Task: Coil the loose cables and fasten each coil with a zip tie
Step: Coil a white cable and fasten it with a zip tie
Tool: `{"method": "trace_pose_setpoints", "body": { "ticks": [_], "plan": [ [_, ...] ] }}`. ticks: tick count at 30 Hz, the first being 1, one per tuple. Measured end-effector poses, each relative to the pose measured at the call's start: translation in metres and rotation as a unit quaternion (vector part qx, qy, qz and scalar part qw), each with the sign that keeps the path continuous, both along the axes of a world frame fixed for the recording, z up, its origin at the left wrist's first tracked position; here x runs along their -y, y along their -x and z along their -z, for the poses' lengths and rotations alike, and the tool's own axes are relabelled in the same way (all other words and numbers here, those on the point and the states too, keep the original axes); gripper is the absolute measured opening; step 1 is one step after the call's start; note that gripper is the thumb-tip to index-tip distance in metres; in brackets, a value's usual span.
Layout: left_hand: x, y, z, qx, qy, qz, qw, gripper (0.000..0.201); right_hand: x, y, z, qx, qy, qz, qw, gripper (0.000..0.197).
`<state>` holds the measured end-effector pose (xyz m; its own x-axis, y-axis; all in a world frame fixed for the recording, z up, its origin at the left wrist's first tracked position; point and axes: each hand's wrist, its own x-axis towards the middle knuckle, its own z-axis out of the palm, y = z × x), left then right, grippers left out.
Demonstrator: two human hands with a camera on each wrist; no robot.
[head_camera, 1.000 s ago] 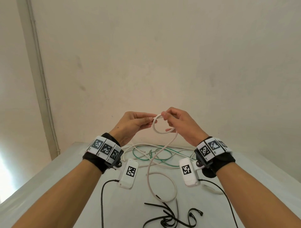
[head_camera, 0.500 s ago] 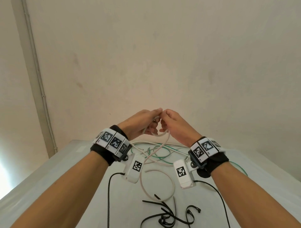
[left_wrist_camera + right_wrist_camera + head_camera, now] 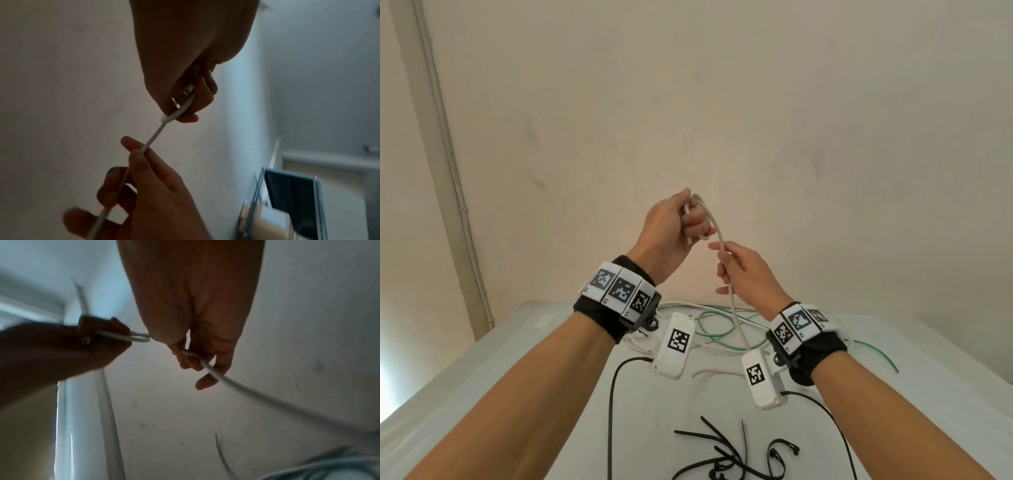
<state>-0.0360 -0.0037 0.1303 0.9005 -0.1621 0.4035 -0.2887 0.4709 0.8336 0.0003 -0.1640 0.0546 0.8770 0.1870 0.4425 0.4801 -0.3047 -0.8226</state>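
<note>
1. Zip ties (image 3: 726, 455), black, lie in a loose tangle on the near part of the white table (image 3: 524, 377).
2. Farther along the table, a green cable (image 3: 717, 337) sprawls in loops beside slack runs of the white cable (image 3: 736, 308).
3. Above those loops the right hand (image 3: 748, 277) is raised off the table, its fingers curled round the white cable, which runs through them and hangs down to the tabletop.
4. Higher and a little farther, the left hand (image 3: 674, 233) grips a small folded loop of the same cable in a closed fist, just beside the right hand but apart from it.
5. Behind both hands stands a plain beige wall (image 3: 756, 120).
</note>
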Motion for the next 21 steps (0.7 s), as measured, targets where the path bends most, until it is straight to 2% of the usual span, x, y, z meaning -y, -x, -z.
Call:
{"method": "trace_pose_setpoints", "body": {
  "ticks": [1,3,5,7,9,11,15,21],
  "plan": [
    [0.004,0.0,-0.001,0.031,-0.05,-0.024,0.998,0.036,-0.001,-0.004,-0.001,0.031,0.063,0.03,0.997,0.033],
    [0.01,0.0,-0.002,0.081,-0.143,-0.08,0.983,0.037,-0.004,-0.008,-0.005,0.09,0.206,0.066,0.972,0.037],
    [0.01,-0.004,0.001,0.098,-0.173,-0.127,0.972,0.033,-0.008,-0.007,-0.008,0.118,0.309,0.061,0.942,0.041],
    [0.006,-0.011,0.006,0.104,-0.187,-0.162,0.963,0.019,-0.013,-0.001,-0.012,0.13,0.37,0.046,0.918,0.046],
    [0.0,-0.018,0.014,0.111,-0.24,-0.181,0.947,0.012,-0.013,0.005,-0.016,0.158,0.378,0.043,0.911,0.039],
    [-0.006,-0.021,0.023,0.124,-0.304,-0.18,0.927,0.01,-0.008,0.006,-0.02,0.179,0.346,0.045,0.92,0.029],
    [-0.015,-0.024,0.037,0.147,-0.347,-0.174,0.91,0.014,-0.001,0.009,-0.015,0.179,0.279,0.04,0.943,0.02],
    [-0.03,-0.025,0.048,0.16,-0.505,-0.21,0.822,0.017,0.008,0.014,-0.024,0.255,0.229,0.057,0.938,0.008]
  ]
}}
